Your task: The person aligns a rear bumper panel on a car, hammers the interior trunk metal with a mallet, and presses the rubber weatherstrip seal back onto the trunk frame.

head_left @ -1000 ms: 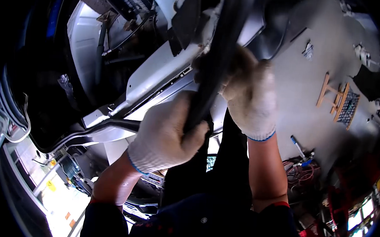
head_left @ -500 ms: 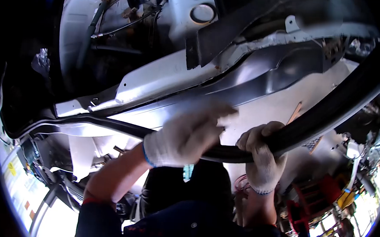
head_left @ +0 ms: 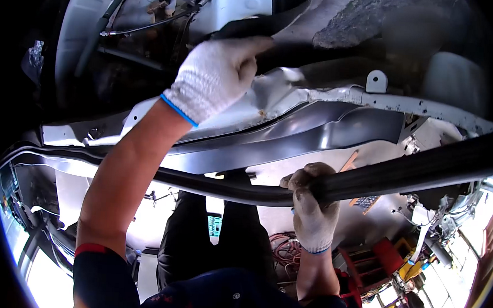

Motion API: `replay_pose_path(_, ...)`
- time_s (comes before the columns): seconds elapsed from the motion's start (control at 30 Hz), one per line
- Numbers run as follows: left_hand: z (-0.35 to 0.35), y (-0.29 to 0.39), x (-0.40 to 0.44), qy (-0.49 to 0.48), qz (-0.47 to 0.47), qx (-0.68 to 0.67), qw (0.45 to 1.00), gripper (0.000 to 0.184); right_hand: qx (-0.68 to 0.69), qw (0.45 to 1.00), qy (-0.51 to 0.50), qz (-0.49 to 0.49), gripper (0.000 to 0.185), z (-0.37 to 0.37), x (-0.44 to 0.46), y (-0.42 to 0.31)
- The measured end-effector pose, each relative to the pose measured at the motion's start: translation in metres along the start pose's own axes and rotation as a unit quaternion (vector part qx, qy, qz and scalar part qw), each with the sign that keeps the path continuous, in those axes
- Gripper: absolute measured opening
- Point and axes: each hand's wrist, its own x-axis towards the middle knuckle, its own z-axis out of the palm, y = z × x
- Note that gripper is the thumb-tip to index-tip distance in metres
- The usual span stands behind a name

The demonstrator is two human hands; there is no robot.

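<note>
My left hand, in a white knitted glove with a blue cuff, is closed at the edge of a dark liner flap, which is folded up above the pale metal sill. Lower right, my gloved right hand wraps round a long black rubber strip. The strip runs from the far left, behind my left forearm, to the right edge. Some of my right fingers are hidden behind it.
A metal tab with a hole stands up from the vehicle's edge. A smooth grey panel lies below the sill. Red coiled hose is on the floor, with a red rack at lower right. Cables hang upper left.
My left hand has moved from the strip up to the liner flap, which is now lifted and folded back. My right hand stays on the strip, slightly left of before. The view has shifted.
</note>
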Motion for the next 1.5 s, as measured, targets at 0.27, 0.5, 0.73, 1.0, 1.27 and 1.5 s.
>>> replay_pose_path(0.27,0.023,-0.024,0.031,0.093,-0.026,-0.047,0.994,0.024,-0.079,0.995,-0.041,0.036,0.046,-0.005,0.017,-0.009)
replay_pose_path(0.5,0.021,-0.052,0.038,0.088,0.031,-0.024,0.995,0.027,-0.080,0.988,-0.125,0.050,0.052,-0.017,0.028,-0.014)
replay_pose_path(0.73,0.030,-0.072,0.050,0.083,0.009,-0.036,0.996,0.025,-0.041,0.973,-0.211,0.083,0.061,-0.029,0.039,-0.019)
replay_pose_path(1.0,0.041,-0.070,0.028,0.108,0.010,-0.151,0.983,0.035,-0.060,0.956,-0.284,0.047,0.058,-0.030,0.056,-0.022)
replay_pose_path(1.27,0.040,-0.071,0.032,0.123,0.065,-0.078,0.987,0.040,-0.047,0.954,-0.288,0.068,0.060,-0.028,0.066,-0.024)
replay_pose_path(1.5,0.037,-0.064,0.036,0.131,0.058,-0.052,0.988,0.041,-0.053,0.957,-0.269,0.092,0.062,-0.030,0.067,-0.026)
